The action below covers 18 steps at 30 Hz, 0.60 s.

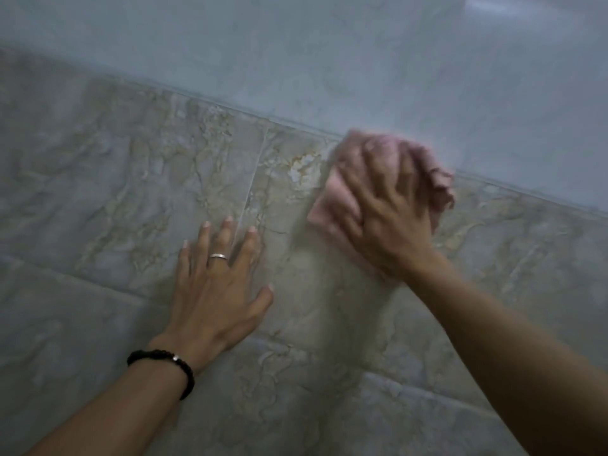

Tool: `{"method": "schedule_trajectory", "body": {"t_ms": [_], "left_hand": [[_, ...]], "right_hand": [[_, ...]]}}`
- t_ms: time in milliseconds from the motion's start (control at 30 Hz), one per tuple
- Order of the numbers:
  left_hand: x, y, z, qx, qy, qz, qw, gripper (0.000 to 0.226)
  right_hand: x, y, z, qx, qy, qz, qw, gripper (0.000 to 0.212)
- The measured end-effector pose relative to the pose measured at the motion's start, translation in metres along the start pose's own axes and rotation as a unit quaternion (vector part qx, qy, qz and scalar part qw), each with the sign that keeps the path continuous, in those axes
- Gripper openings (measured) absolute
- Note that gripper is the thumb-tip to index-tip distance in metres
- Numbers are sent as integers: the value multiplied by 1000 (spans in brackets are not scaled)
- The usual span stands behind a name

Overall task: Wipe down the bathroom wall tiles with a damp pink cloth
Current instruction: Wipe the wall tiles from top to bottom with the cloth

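The wall is covered with marbled grey and beige tiles (138, 179) in the lower part, and above them there is a paler, smoother band (296, 60) of grey-blue surface. A slanted grout line (230, 108) divides the two parts, running from upper left down to the right. A bright reflection (503, 8) shows at the top right corner.

The left hand (214, 301) lies flat on the tiles, palm against the wall, with its fingers (227, 235) straight and spread; it holds nothing. A silver ring (218, 256) sits on one finger, and a black bead bracelet (164, 366) goes around the wrist. A thin vertical grout joint (253, 179) comes down just beside the tips of this hand.

The cloth (332, 205), pink and bunched, is to the right of the left hand, pressed on the wall exactly at the slanted grout line. The right hand (385, 212) lies on top of it and covers most of it; the pink edges come out at the left of the hand and at the upper right. Its fingers are curled over the cloth and grasp it against the tile. This hand and the cloth are blurred, so I cannot tell the exact place of each finger. The two hands are near but apart.
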<state>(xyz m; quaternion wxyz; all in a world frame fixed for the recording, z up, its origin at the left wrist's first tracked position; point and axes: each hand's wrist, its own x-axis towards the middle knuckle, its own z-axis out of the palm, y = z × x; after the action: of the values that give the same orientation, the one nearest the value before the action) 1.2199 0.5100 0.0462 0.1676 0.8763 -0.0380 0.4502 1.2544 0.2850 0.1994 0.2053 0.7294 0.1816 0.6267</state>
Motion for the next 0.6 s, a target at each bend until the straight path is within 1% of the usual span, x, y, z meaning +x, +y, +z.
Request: {"method": "schedule_trajectory", "body": {"t_ms": [67,100,133,167,233,267,300,333,367,400,433,467,500,567,600], "left_hand": [[5,-5,3,-5,-11,-10,1000,88],[5,-8,5,-9,-11,-11,1000,87],[5,-10,5,-14,-10,-12,1000,86],[5,-12,5,-19,-9,-11,1000,84],[4,-16,4,-22,-9,-5,1000,80],[4,-17,3,-24,-7,-1,1000,78],[5,-18,2,-26,-2,2,1000,76],[5,-19,3,-27,1,5,1000,74],[5,-20,3,-24,2,8,1000,73],[5,-22,5,-18,3,12,1000,71],[6,-23,6,-11,5,18,1000,70],[6,-25,6,-6,6,25,1000,69],[7,-26,5,-4,5,30,1000,67],[7,-28,4,4,5,38,999,65],[6,-29,3,5,4,45,999,66]], "right_hand": [[33,-9,-2,27,-1,157,987,69],[42,-22,-1,35,1,196,980,70],[44,-36,1,39,-1,187,982,71],[40,-49,3,42,-6,134,990,71],[18,-56,4,21,-7,-25,999,67],[14,-48,1,5,-3,-77,997,64],[20,-38,-2,-9,4,-97,995,63],[33,-31,-4,-7,0,-76,997,65],[49,-31,-4,8,-4,-15,1000,67],[63,-39,-4,28,-12,57,998,69],[72,-53,-2,39,-14,109,993,71],[74,-70,1,43,-14,112,993,72],[70,-86,4,47,-9,68,997,72],[50,-99,9,44,-2,-89,995,66],[47,-90,8,39,4,-150,988,62]]}}
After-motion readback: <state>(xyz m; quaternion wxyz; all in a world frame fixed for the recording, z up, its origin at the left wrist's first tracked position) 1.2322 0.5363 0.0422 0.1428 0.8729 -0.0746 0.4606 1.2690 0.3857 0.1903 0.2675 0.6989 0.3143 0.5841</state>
